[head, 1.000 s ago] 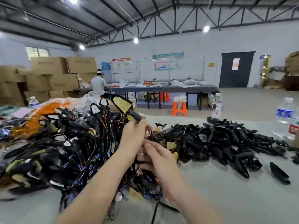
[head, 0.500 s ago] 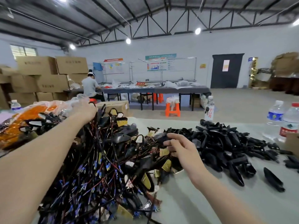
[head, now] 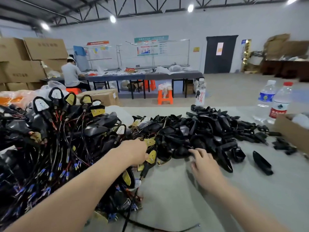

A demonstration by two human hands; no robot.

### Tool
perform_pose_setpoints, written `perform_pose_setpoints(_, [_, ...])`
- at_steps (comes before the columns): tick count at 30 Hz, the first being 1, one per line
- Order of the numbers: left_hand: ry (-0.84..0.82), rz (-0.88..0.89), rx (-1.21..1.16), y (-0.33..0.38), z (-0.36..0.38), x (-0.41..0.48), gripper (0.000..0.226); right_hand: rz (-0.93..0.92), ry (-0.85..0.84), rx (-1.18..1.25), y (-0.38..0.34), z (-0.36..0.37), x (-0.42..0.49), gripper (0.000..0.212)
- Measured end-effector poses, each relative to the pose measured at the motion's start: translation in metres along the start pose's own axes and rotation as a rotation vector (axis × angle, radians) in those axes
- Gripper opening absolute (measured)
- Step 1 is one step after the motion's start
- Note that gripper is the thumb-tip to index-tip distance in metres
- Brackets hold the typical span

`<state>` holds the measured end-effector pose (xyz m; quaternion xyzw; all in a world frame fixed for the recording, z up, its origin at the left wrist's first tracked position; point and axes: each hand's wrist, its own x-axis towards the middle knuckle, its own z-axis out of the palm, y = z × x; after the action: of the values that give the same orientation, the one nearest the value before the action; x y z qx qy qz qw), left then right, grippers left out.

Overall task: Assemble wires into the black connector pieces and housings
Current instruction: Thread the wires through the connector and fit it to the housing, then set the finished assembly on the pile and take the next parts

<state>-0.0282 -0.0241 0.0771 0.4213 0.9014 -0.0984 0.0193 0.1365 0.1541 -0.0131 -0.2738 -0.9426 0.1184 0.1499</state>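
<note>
Right hand [head: 203, 163]: fingers spread and relaxed, nothing held. Its fingertips [head: 194, 151] touch the near edge of the heap of black housings [head: 214, 129], which runs from 12 toward 2 o'clock.

Left hand [head: 135, 153]: fingers hidden among yellow-tagged pieces [head: 151, 156], so the grip cannot be determined. The tangle of wires [head: 55, 148] lies at its 9 o'clock.

The right hand is nearer the housings. One loose housing [head: 261, 163] lies at its 3 o'clock, long axis 10-to-4.

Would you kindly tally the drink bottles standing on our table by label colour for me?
Blue-label bottle: 1
Red-label bottle: 1
White-label bottle: 1
Total: 3
</note>
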Motion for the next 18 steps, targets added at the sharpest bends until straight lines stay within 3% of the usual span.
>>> perform_pose_setpoints(3, [-0.159,-0.004,0.095,0.019,0.015,0.002,0.038,-0.023,-0.016,-0.059,0.009,0.003,-0.002,0.047])
perform_pose_setpoints(6, [-0.193,-0.012,0.093,0.024,0.028,-0.002,0.039,-0.038,-0.014,-0.077,0.013,0.005,-0.005,0.047])
perform_pose_setpoints(10, [-0.253,0.013,-0.143,0.016,0.027,-0.006,0.042,-0.066,0.0,-0.103,0.011,0.009,-0.003,0.048])
perform_pose_setpoints(13, [-0.077,0.008,-0.229,0.004,0.02,-0.006,0.038,-0.075,0.046,-0.123,0.006,0.011,0.003,0.048])
perform_pose_setpoints(16, [0.195,-0.036,-0.078,-0.006,0.019,0.001,0.03,-0.085,0.061,-0.123,-0.003,0.014,0.012,0.05])
perform_pose_setpoints(18, [0.265,-0.057,0.057,-0.008,0.022,0.012,0.029,-0.1,0.057,-0.116,-0.009,0.016,0.018,0.051])
